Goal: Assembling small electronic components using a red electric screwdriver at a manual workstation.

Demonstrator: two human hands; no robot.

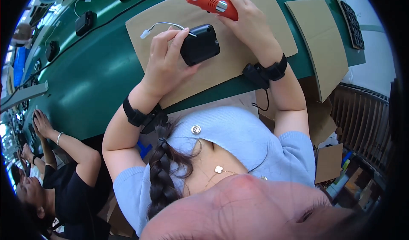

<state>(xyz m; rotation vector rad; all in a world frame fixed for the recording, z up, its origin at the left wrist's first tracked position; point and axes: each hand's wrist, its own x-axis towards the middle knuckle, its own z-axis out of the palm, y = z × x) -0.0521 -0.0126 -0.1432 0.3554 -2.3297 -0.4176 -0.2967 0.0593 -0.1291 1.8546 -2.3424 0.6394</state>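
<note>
Left hand (164, 63) pinches a black power adapter (200, 44), fingers and thumb closed on its left end, holding it tilted just above a cardboard sheet (238, 56). Adapter look: small rectangular block, rounded corners, glossy black, no markings I can make out. A thin white lead (164, 24) runs off its top-left corner and ends in a small white connector (145, 33), resting on the cardboard.

Right hand (251, 24) is wrapped tight around an orange handheld power tool (213, 2), silver collar near its front, black cable (106, 20) trailing off left across the green work surface (93, 78). Tool sits above and just right of the adapter; contact between the two can't be judged from this angle.

Both wrists carry black straps (137, 115). A second cardboard piece (319, 39) lies to the right, overhanging the bench edge. More black adapters (84, 22) sit well apart at upper left on the green surface. Another person's hands (40, 122) rest at the far left edge of the bench.
</note>
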